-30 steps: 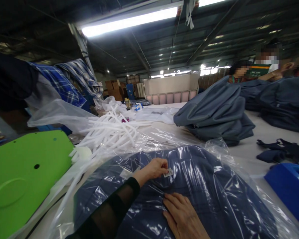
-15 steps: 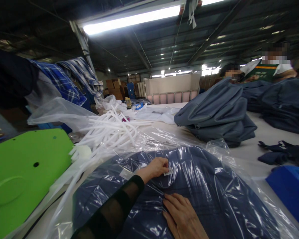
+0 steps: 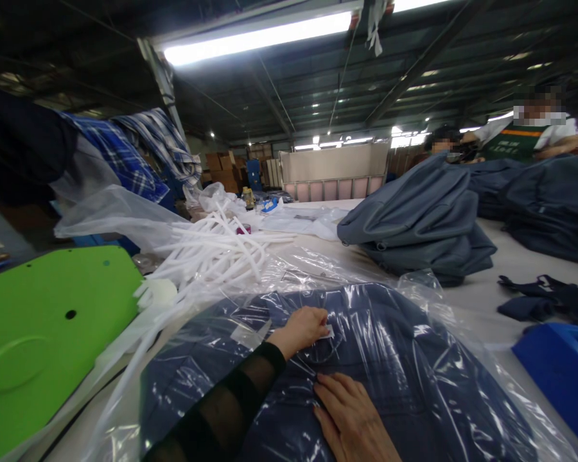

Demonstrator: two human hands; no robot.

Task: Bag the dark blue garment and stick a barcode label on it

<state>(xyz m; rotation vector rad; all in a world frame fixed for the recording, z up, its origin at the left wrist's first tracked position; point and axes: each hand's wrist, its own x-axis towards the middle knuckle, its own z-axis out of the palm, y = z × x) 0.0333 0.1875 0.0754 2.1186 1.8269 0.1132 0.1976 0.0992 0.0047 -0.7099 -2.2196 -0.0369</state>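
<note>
A dark blue cloth item lies inside a clear, shiny plastic bag on the table right before me. My left hand is closed, its fingertips pressed together at a small white label on the upper middle of the bag. It comes in from the lower left in a sheer dark sleeve. Just below it, my right hand rests palm down on the plastic with its fingers spread. Whether the label is over or under the plastic, I cannot tell.
To the left are a green panel and a pile of white strips. Grey-blue bags and a blue bin stand on the right. A person in a green apron is behind the bags.
My left hand has shifted very slightly right, staying at the label. My right hand has hardly moved. The person at the back right has shifted a little to the right.
</note>
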